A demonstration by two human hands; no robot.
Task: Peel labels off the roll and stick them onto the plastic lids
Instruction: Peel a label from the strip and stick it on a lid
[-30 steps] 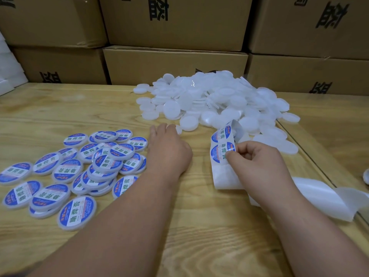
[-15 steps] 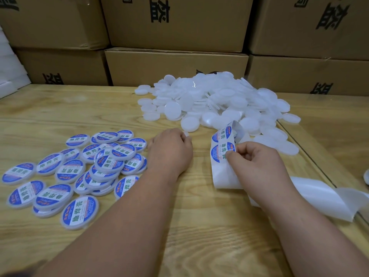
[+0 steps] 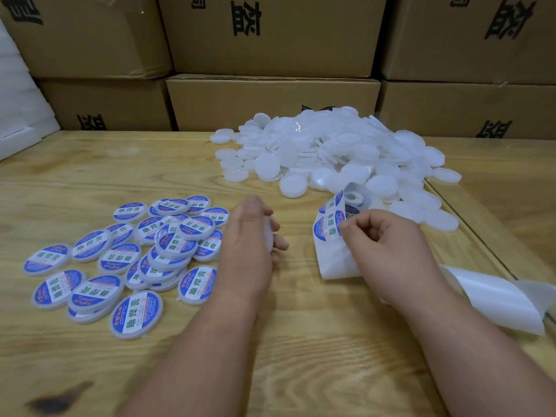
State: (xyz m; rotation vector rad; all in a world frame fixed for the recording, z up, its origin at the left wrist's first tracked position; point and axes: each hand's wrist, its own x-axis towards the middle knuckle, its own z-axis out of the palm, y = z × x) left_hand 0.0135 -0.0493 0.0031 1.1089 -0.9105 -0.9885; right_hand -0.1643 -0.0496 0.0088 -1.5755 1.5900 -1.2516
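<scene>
My left hand (image 3: 246, 245) holds a plain white plastic lid (image 3: 268, 239) on edge, fingers curled round it, just above the wooden table. My right hand (image 3: 388, 248) pinches the edge of a blue-and-white round label (image 3: 328, 227) on the strip of backing paper (image 3: 337, 260) that comes off the label roll (image 3: 353, 200). A heap of unlabelled white lids (image 3: 331, 152) lies behind both hands. Several lids with blue labels (image 3: 156, 251) lie in a loose pile to the left.
Stacked cardboard boxes (image 3: 270, 100) wall off the back of the wooden table (image 3: 301, 341). Spent white backing paper (image 3: 496, 299) trails off to the right edge. White foam pieces (image 3: 18, 115) sit at the far left. A dark burn mark (image 3: 57, 401) marks the table's front left.
My left hand has drawn back from the white heap with one lid, turning it on edge. My right hand stays pinching the label on the strip.
</scene>
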